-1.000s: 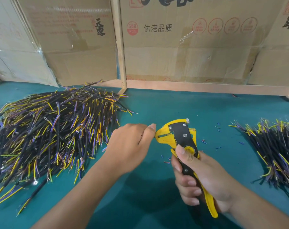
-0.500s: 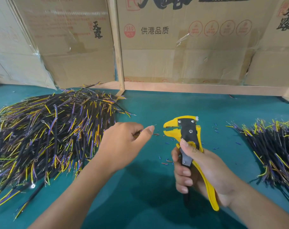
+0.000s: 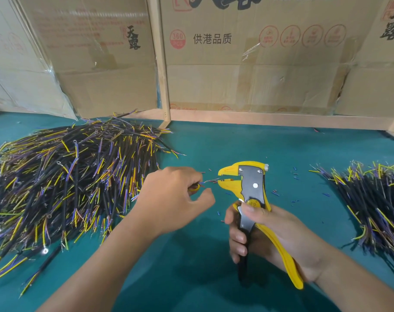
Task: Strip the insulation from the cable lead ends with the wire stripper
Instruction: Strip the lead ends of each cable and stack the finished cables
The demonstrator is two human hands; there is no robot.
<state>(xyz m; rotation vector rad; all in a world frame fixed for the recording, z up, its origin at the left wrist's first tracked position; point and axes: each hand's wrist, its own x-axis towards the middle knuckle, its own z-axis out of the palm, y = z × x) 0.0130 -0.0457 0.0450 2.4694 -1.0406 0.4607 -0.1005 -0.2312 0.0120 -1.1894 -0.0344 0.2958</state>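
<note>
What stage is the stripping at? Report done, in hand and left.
Done: blue and red insulation offcuts scattered on the green table show ends already stripped. Which cable pile is finished I cannot tell.

In hand: the left hand pinches a cable, its lead ends at the open jaws of the wire stripper, gripped by the right hand.

Left: probably much of the large pile or the smaller pile.
</note>
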